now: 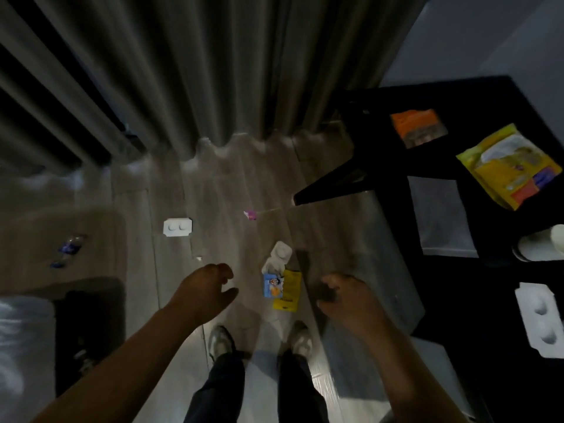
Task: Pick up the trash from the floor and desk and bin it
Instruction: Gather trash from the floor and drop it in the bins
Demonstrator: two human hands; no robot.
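Two shoes (219,343) stand on the wood floor (232,178). Left grip (207,288) and right grip (345,297) hang loosely curled, holding nothing. Between them lie one yellow packet (287,291), one blue packet (271,286) and one white blister (278,257); farther off lie a second blister (177,227) and one pink wrapper (251,215). The black tabletop (482,276) on the right carries a third blister (540,319), a yellow bag (509,166) and an orange packet (416,126). A grey curtain (183,71) hangs behind

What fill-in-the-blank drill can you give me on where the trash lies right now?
1. The small blue cardboard carton lies on the ____ beside the flat yellow packet.
2. The orange rectangular packet lies on the black ____.
3. The left hand and the right hand hold ____.
Missing words: floor; desk; nothing.
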